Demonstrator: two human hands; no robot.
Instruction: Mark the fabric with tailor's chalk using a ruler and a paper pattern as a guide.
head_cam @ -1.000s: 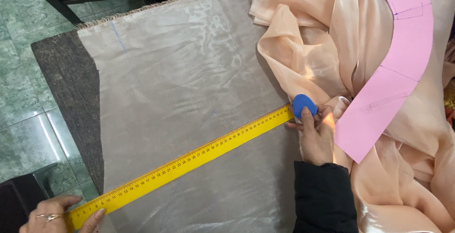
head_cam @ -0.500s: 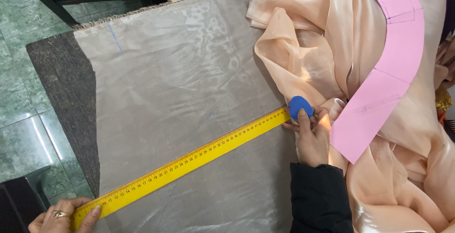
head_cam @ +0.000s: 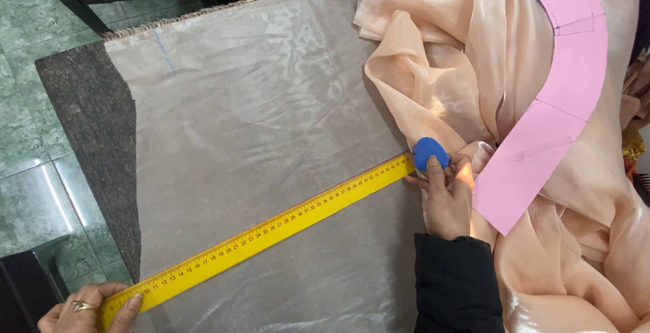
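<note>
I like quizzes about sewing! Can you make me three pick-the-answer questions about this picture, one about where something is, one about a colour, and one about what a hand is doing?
1. Where does the pink paper pattern lie?
A. on the green floor
B. on the bunched peach cloth
C. under the ruler

2. What colour is the ruler?
A. yellow
B. red
C. white

3. What is the right hand doing?
A. resting open, away from everything
B. holding scissors
C. pinching a blue chalk at the ruler's end

Answers:
1. B, the pattern rests on the peach cloth at the right.
2. A, it is a long yellow strip across the flat cloth.
3. C, its fingers grip the blue chalk, while the left hand presses the other end down.
</note>
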